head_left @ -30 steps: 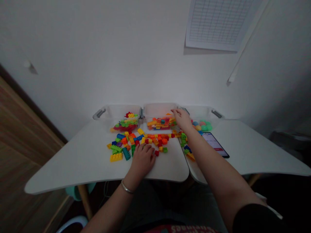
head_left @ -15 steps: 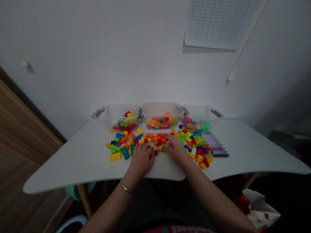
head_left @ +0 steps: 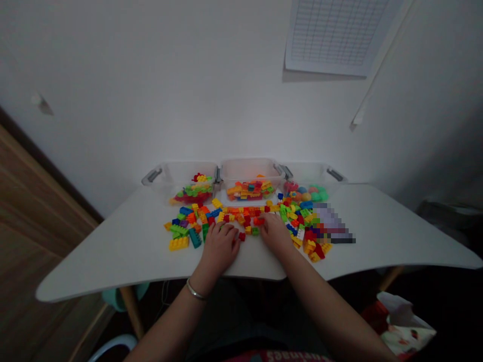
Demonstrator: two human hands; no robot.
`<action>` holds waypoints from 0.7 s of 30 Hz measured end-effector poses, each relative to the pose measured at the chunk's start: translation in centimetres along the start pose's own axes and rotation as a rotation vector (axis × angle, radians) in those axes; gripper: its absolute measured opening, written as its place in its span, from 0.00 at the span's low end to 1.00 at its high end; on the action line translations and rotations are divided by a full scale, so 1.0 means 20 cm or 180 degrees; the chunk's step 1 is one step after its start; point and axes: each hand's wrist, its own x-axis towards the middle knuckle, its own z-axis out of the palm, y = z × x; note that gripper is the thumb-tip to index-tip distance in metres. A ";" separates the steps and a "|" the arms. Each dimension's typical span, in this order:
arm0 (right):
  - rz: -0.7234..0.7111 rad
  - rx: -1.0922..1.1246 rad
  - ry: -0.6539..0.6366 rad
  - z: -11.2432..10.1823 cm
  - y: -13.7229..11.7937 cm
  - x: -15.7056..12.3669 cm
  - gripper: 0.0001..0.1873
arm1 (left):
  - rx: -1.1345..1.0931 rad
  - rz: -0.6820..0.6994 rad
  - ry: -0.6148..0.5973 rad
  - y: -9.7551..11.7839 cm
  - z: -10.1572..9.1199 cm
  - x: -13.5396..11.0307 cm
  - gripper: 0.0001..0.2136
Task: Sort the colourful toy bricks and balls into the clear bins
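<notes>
The left hand (head_left: 220, 247) and the right hand (head_left: 275, 234) are laid on a white counter (head_left: 113, 256), along the near edge of a broad scatter of plastic toy building bricks (head_left: 226, 216). Both grips are curved downward with the fingers somewhat spread. Whether either is pinching a brick cannot be told, since the fingertips are partly hidden among the pieces.

A red brick (head_left: 258, 220) is seen just beyond the right hand's fingers (head_left: 266, 217), slightly toward the left, with its long axis running roughly crosswise to the forearm. The right hand is clearly nearer to it than the left. A small green brick (head_left: 255, 231) is found just beside the right hand, and a small red brick (head_left: 242, 236) lies between the two hands, closer to the left.

Behind the scatter, three clear plastic bins are lined up against the wall: a left bin (head_left: 181, 176) and a middle bin (head_left: 251, 173) holding bricks, and a right bin (head_left: 305, 173) holding rounded coloured pieces (their exact kind is hard to make out). Grey latches (head_left: 152, 175) are fitted at the bin ends. A pixelated flat object (head_left: 332, 223) is placed at the right of the bricks, and a metal bangle (head_left: 195, 290) is worn on the left wrist.
</notes>
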 end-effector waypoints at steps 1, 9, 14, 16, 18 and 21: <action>0.0044 -0.0027 0.0012 0.00 0.00 0.00 0.17 | -0.0005 0.0002 -0.0007 0.00 0.00 0.00 0.10; 0.0057 -0.0143 0.0024 0.00 0.00 0.00 0.15 | -0.0074 -0.0006 0.0055 0.00 0.00 0.00 0.10; 0.0068 -0.0242 0.0284 -0.02 -0.01 -0.01 0.15 | -0.0092 0.0015 0.0026 0.00 0.00 0.00 0.10; 0.0028 -0.0184 0.0406 -0.03 0.00 -0.01 0.14 | -0.0094 0.0020 0.0020 0.00 0.00 0.00 0.10; -0.0006 0.0105 0.0566 -0.03 0.01 0.01 0.14 | -0.0084 0.0005 0.0017 0.00 -0.01 0.00 0.10; 0.0137 0.0722 0.0982 -0.08 0.03 0.07 0.14 | -0.0068 -0.0017 0.0001 0.01 -0.01 0.00 0.10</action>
